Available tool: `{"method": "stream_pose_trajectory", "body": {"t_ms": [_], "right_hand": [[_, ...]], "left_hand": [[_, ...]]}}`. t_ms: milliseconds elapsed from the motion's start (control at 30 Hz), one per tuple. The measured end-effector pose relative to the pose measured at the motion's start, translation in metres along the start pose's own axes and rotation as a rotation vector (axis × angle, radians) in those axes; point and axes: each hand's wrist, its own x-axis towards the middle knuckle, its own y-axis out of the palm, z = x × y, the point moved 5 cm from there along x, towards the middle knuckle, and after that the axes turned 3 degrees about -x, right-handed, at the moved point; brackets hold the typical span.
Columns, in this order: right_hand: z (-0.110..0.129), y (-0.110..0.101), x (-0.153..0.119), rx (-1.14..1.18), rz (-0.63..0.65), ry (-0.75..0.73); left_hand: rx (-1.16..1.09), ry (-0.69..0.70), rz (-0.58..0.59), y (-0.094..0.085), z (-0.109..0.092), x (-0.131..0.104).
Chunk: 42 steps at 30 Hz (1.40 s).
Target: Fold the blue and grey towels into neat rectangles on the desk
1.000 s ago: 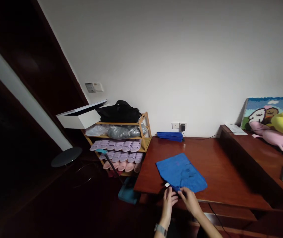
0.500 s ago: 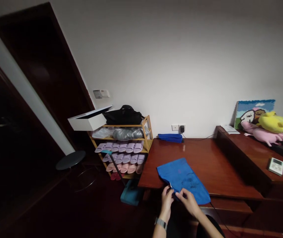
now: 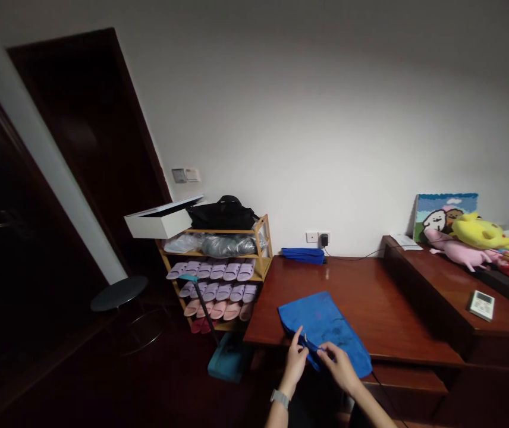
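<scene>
A blue cloth bag (image 3: 326, 318) with dark smudges lies flat on the front edge of the red-brown table (image 3: 361, 297), its near edge hanging toward me. At that edge, my left hand (image 3: 295, 359) has its index finger pointing up while the other fingers are curled against the cloth beside a small pale cord end (image 3: 305, 337). Thumb and fingers of my right hand (image 3: 338, 364) pinch the bunched blue edge just to the right. A dark cord (image 3: 382, 383) trails from the bag's lower right corner.
Folded blue cloth (image 3: 303, 255) lies at the table's back by a plugged-in adapter (image 3: 324, 239). On the raised right section are plush toys (image 3: 481, 232) and a white device (image 3: 481, 305). A slipper rack (image 3: 263, 267), a dustpan (image 3: 225, 359) and a round stool (image 3: 119, 293) stand left.
My left index finger has lifted away from its pinch and now points up. The bunched edge between my hands hangs a little lower. The view has shifted slightly.
</scene>
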Motion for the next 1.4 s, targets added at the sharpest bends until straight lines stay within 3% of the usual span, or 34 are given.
{"method": "stream_pose_trajectory", "body": {"t_ms": [133, 300, 467, 567, 800, 1000, 1133, 1267, 1333, 1400], "right_hand": [[0.006, -0.009, 0.006, -0.082, 0.001, -0.070], [0.003, -0.013, -0.008, -0.186, -0.245, -0.079], [-0.017, 0.020, -0.044, -0.223, -0.392, -0.118], [-0.019, 0.019, -0.049, -0.250, -0.487, -0.142], [-0.002, -0.024, -0.032, -0.213, -0.445, -0.183], [0.000, -0.023, -0.027, -0.141, -0.443, -0.153], [-0.004, -0.026, -0.026, -0.067, -0.477, -0.101], [-0.002, -0.036, -0.024, -0.039, -0.389, -0.100], [0.005, -0.048, -0.022, -0.058, -0.337, -0.127], [0.014, -0.068, -0.020, -0.093, -0.326, -0.154]], "left_hand": [[0.183, 0.118, 0.072, 0.002, -0.016, 0.007], [0.165, 0.135, 0.038, 0.009, -0.026, 0.010], [0.097, 0.150, -0.013, 0.036, -0.030, 0.005], [0.071, 0.147, -0.009, 0.057, -0.029, 0.000], [-0.020, 0.126, 0.064, 0.075, -0.046, -0.006], [-0.028, 0.126, 0.061, 0.080, -0.060, -0.019], [-0.024, 0.105, 0.143, 0.087, -0.063, -0.024], [0.087, 0.129, 0.234, 0.084, -0.075, -0.020], [0.243, 0.219, 0.165, 0.072, -0.091, -0.012], [0.362, 0.355, -0.007, 0.050, -0.113, -0.003]]}}
